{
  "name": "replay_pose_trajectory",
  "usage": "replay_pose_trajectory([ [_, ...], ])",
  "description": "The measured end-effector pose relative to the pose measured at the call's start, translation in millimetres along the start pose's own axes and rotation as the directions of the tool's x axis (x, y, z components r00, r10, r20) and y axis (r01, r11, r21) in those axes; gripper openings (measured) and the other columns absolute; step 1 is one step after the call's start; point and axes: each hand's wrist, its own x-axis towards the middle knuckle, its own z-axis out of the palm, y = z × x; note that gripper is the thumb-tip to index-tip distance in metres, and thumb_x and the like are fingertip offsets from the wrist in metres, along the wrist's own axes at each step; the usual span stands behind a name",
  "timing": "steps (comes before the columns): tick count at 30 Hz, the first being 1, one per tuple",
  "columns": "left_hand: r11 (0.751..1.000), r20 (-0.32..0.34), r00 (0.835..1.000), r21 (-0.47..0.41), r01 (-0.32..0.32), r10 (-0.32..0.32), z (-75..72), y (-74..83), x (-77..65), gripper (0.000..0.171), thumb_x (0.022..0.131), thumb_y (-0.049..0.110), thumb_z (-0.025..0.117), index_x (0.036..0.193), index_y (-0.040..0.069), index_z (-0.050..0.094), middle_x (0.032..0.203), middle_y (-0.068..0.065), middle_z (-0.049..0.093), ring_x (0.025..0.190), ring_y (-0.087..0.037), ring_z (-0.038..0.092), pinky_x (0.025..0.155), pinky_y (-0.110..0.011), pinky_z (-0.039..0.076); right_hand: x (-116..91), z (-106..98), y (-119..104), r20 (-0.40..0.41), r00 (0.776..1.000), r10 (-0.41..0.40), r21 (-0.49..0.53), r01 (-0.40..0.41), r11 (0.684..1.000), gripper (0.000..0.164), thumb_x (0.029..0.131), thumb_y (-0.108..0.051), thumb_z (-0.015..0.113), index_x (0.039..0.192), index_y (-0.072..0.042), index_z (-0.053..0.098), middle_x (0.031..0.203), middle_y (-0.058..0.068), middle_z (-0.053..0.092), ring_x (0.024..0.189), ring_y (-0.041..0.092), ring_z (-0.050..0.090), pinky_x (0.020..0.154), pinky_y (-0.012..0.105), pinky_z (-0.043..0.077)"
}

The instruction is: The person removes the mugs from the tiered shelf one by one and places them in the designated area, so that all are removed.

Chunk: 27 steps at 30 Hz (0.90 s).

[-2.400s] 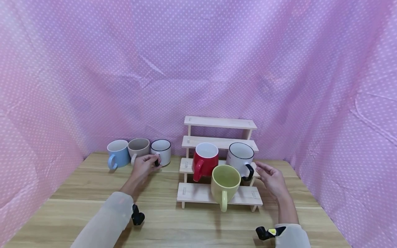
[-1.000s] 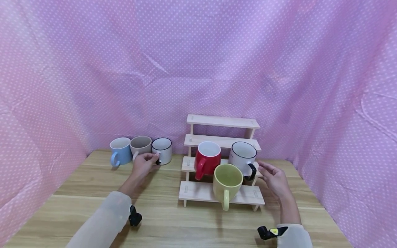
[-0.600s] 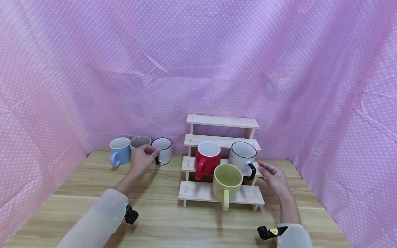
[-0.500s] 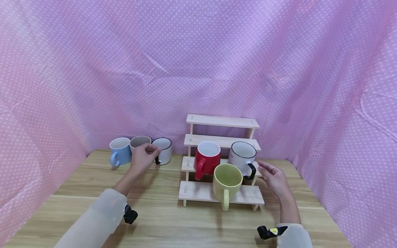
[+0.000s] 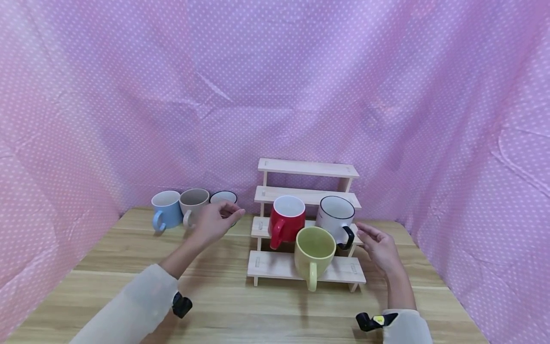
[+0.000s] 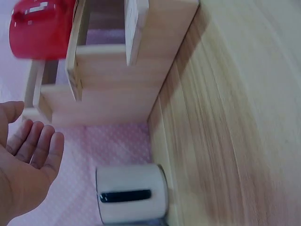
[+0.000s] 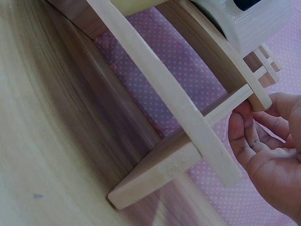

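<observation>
My left hand (image 5: 215, 223) hovers in front of the small white mug (image 5: 224, 196) with a black rim, which it partly covers in the head view. Nothing is between its loosely bent fingers; in the left wrist view the mug, with its black handle, stands apart below the hand. My right hand (image 5: 380, 248) is at the right side of the stepped wooden rack (image 5: 307, 167), its fingertips pinching the end of a shelf. On the rack sit a red mug (image 5: 289, 224), a larger white mug (image 5: 337, 215) with a black handle, and a yellow-green mug (image 5: 315, 253) lower in front.
A light blue mug (image 5: 166, 210) and a grey-beige mug (image 5: 194, 198) stand left of the small white one, on the wood-grain table (image 5: 240, 310). A pink dotted cloth (image 5: 275, 95) hangs behind and along both sides.
My left hand has let go of the small white mug's handle, then lifted and moved right across its front. The right hand stays at the rack's side.
</observation>
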Motion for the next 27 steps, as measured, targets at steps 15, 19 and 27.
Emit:
replay_pose_trajectory([
  [15, 0.98, 0.151, 0.975, -0.14, -0.141, 0.162, 19.1, 34.8, -13.0, 0.021, 0.099, 0.029, 0.07, 0.104, 0.009, 0.074, 0.092, 0.002, 0.073, 0.084, -0.012, 0.067, 0.076, -0.031, 0.058, -0.7, 1.0, -1.5, 0.001, 1.0, -0.004, -0.031, 0.004, 1.0, 0.055, 0.103, -0.016, 0.063, 0.145, 0.014, 0.044, 0.111, -0.02, 0.068, 0.105, -0.002, 0.061, 0.088, 0.018, 0.055],
  [19, 0.972, 0.212, 0.962, -0.194, -0.132, 0.173, 23.4, 42.2, -16.8, 0.025, 0.101, 0.031, 0.067, 0.109, 0.008, 0.074, 0.095, -0.004, 0.073, 0.084, -0.015, 0.067, 0.075, -0.03, 0.058, -1.0, 0.9, -2.5, -0.003, 1.0, 0.005, -0.032, -0.005, 0.999, 0.055, 0.103, -0.016, 0.063, 0.145, 0.013, 0.044, 0.112, -0.019, 0.068, 0.105, -0.003, 0.061, 0.088, 0.017, 0.055],
  [27, 0.956, 0.359, 0.918, -0.287, -0.061, 0.166, 32.5, 55.0, -23.8, 0.029, 0.101, 0.031, 0.066, 0.117, 0.007, 0.071, 0.099, -0.005, 0.075, 0.087, -0.027, 0.071, 0.074, -0.038, 0.061, -1.7, 1.3, -3.2, -0.006, 1.0, 0.005, -0.023, -0.005, 1.0, 0.056, 0.103, -0.017, 0.064, 0.145, 0.013, 0.043, 0.113, -0.019, 0.068, 0.106, -0.002, 0.061, 0.089, 0.018, 0.055],
])
